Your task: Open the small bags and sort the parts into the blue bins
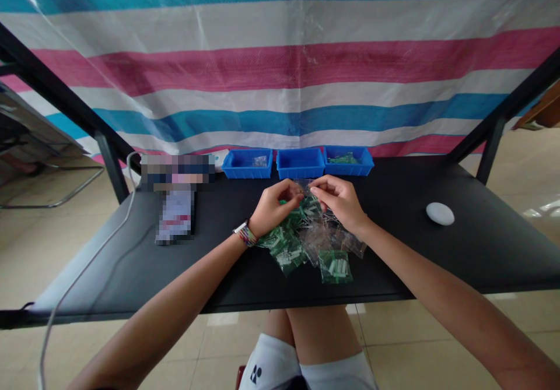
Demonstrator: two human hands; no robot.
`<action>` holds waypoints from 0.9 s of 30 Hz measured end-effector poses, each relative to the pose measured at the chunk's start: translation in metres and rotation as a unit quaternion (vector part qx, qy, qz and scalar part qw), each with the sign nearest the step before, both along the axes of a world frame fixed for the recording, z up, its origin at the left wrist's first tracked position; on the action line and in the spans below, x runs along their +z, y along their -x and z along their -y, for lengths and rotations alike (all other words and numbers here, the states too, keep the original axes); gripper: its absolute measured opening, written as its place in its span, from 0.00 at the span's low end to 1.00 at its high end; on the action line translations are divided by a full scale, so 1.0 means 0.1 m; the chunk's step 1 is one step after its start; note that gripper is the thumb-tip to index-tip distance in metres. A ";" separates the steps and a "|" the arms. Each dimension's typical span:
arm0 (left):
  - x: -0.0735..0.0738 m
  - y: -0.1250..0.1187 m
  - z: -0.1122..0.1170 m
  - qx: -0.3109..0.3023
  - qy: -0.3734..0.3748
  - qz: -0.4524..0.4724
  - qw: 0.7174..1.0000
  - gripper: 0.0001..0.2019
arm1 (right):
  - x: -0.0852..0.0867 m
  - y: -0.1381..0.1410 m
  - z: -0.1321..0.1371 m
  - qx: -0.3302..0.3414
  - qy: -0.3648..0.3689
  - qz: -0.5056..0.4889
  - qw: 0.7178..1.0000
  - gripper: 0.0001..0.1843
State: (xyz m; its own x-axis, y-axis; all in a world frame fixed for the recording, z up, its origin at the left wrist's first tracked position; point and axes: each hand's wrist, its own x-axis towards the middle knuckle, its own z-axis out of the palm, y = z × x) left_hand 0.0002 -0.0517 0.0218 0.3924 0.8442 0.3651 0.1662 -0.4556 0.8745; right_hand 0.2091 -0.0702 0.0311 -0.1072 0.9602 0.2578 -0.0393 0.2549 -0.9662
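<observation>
Over a pile of small plastic bags, my left hand [276, 204] and my right hand [340, 202] come close together. Both are closed in a pinch on a small clear plastic bag [303, 185], one hand at each side of it. What the bag contains is too small to make out. Beneath my hands lie green-tinted bags [286, 249] with pale pieces inside, mixed with clear bags [315, 239]. One green bag [336, 266] with whitish sticks rests nearest the table's front edge. A watch with a colourful band circles my left wrist.
Three blue bins stand along the back: the left bin [247, 171] holds a clear bag, the middle bin [301, 172] shows nothing inside, the right bin [349, 170] holds green bags. A white rounded object [440, 214] sits right; a cable [94, 244] and blurred items [177, 212] lie left.
</observation>
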 end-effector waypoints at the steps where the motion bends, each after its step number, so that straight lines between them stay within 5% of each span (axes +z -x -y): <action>1: 0.00 0.01 0.00 0.000 -0.005 -0.002 1.000 0.12 | 0.01 0.00 0.00 0.008 0.006 -0.009 1.000 0.13; 11: -0.01 0.01 0.04 0.018 -0.036 -0.008 0.999 0.13 | 0.02 -0.05 0.03 0.081 0.066 -0.083 0.991 0.17; 27: 0.14 0.02 0.08 0.010 0.034 0.063 0.997 0.22 | -0.02 0.02 0.06 -0.008 -0.017 -0.008 1.000 0.15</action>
